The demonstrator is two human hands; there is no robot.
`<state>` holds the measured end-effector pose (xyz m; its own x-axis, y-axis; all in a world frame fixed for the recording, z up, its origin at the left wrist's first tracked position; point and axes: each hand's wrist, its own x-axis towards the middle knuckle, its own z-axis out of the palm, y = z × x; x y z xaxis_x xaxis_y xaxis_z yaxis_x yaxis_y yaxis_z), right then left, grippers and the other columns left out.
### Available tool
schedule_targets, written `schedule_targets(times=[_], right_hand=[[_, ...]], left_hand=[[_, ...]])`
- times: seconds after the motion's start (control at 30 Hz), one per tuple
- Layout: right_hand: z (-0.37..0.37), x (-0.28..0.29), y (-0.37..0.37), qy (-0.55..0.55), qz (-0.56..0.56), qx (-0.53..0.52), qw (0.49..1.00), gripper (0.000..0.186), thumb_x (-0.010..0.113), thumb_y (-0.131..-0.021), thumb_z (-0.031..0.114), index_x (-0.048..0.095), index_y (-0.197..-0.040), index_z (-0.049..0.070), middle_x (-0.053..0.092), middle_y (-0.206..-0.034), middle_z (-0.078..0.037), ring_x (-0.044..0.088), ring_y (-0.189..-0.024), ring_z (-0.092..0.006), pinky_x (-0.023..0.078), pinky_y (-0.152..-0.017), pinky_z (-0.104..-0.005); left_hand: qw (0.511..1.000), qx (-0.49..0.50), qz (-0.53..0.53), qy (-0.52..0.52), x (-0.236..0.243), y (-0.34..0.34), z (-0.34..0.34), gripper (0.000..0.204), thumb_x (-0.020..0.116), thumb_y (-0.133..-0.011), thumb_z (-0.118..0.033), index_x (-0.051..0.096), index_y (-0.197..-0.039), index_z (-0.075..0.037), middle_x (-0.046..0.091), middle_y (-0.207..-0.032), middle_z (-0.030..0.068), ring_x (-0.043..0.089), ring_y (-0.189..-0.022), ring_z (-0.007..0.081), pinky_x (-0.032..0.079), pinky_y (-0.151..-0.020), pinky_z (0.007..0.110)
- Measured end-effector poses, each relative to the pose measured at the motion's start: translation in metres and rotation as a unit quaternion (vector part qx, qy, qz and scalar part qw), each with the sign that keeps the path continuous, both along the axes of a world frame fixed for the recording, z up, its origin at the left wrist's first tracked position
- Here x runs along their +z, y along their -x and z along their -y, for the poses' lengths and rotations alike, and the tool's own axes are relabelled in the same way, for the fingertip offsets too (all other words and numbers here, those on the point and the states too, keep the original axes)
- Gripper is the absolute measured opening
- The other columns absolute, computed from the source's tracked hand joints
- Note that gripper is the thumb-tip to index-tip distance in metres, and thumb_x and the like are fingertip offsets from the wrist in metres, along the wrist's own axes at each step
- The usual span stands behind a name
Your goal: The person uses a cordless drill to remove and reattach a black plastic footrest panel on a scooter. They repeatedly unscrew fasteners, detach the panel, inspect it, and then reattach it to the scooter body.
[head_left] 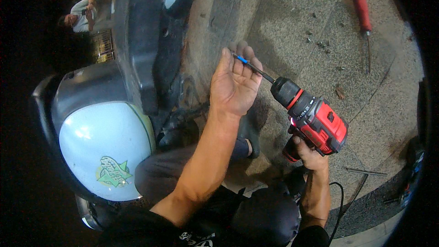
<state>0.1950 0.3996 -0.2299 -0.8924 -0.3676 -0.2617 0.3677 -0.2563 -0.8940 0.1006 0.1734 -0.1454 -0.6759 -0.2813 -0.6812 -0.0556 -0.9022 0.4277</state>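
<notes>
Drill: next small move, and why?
Probably ease the left hand clear of the bit before any trigger pull: that bare hand sits right at the bit's blue-banded end, while the right hand grips the red drill by its handle.

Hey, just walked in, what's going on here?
The person's right hand grips a red and black power drill. The left hand is at the blue-banded end of its long dark metal bit; I can't tell whether it grips. A red-handled screwdriver and small metal pieces lie on speckled stone paving.
</notes>
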Motion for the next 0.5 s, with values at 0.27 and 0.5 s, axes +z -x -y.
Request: schedule_targets(times=[0.27,0.5], right_hand=[[0.007,0.001,0.003,-0.015,-0.024,-0.011,1.0,0.017,0.066,-0.079,0.001,0.067,-0.096,0.005,0.067,-0.085,-0.005,0.065,-0.079,-0.0213,0.053,-0.07,-0.0364],[0.014,-0.008,0.005,-0.023,-0.042,-0.001,0.999,0.018,0.068,-0.078,0.002,0.068,-0.095,0.006,0.067,-0.084,-0.006,0.065,-0.078,-0.0227,0.053,-0.07,-0.0367]], left_hand=[[0.997,-0.028,-0.064,-0.041,-0.008,-0.002,0.011,0.02,0.06,-0.098,-0.024,0.067,-0.109,-0.009,0.07,-0.119,0.0088,0.065,-0.114,0.0233,0.052,-0.097,0.044],[0.995,-0.036,-0.063,-0.069,-0.012,-0.002,0.026,0.021,0.058,-0.1,-0.023,0.066,-0.111,-0.008,0.069,-0.119,0.0108,0.066,-0.112,0.0239,0.053,-0.097,0.043]])
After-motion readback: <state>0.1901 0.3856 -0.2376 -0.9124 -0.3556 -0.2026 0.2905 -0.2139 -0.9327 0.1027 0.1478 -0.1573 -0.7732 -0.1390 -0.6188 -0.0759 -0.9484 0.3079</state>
